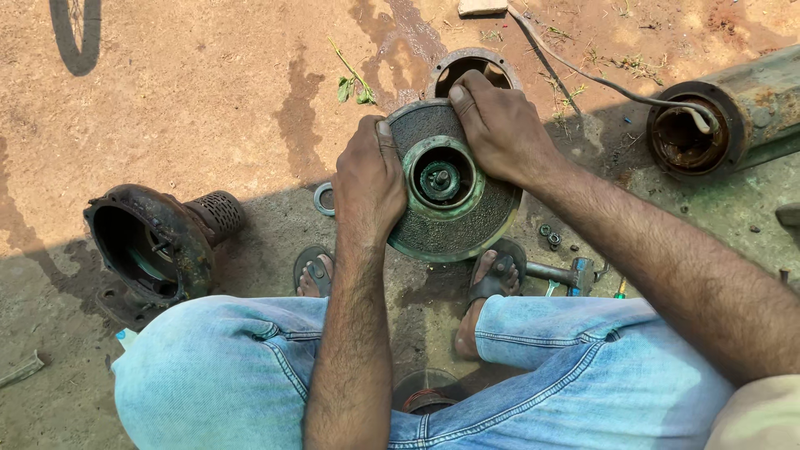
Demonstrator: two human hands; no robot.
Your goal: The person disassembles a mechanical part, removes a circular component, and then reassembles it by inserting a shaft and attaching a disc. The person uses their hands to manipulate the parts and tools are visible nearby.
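1. Two bare hands grip a round green metal disc [454,187] at centre frame, above the person's sandalled feet.
2. Left hand [367,183] curls over the disc's nine o'clock edge, fingers pressed together.
3. Right hand [500,125] clasps the rim at one o'clock, fingers close together.
4. Within the disc's raised centre ring sits a small hub [439,179].
5. A rusty hollow housing [150,242] lies at nine o'clock; its inside is dark.
6. An open-ended pipe [733,117] at two o'clock has a cable [600,79] leading into it.
7. A hammer [567,273] lies at four o'clock.
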